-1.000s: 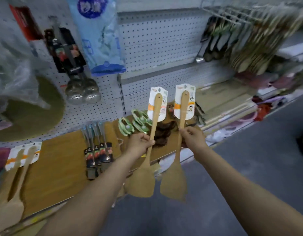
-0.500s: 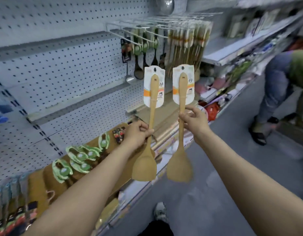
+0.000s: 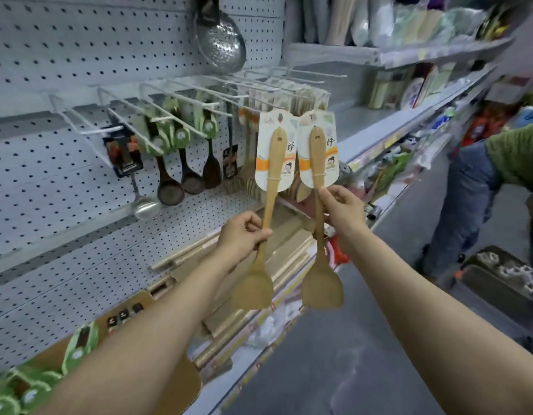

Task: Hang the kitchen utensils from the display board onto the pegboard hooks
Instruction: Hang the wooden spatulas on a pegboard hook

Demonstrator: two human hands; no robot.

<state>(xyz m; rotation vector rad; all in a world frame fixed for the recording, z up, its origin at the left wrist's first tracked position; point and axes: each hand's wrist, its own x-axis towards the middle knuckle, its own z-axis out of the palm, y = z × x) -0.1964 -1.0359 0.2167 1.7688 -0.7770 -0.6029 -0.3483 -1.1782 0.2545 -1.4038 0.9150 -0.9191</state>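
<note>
I hold two wooden spatulas upright, blades down, each with a white and orange card at the top. My left hand (image 3: 242, 235) grips the handle of the left spatula (image 3: 254, 283). My right hand (image 3: 343, 208) grips the handle of the right spatula (image 3: 322, 284). Both cards sit just in front of a row of white pegboard hooks (image 3: 175, 94). Dark ladles (image 3: 169, 190) and several carded wooden utensils (image 3: 292, 97) hang from those hooks. The brown display board (image 3: 181, 387) lies on the shelf at lower left, with green-carded utensils (image 3: 22, 390) on it.
A steel skimmer (image 3: 222, 40) hangs high on the pegboard (image 3: 64, 55). Wooden rolling pins (image 3: 283, 259) lie on the shelf below my hands. A person in a green top and jeans (image 3: 481, 187) bends over in the aisle at right, beside a box of goods (image 3: 508, 274).
My view has swung right along the shelf. Both hands have carried the spatulas from above the display board up to the hook row, which is now much closer.
</note>
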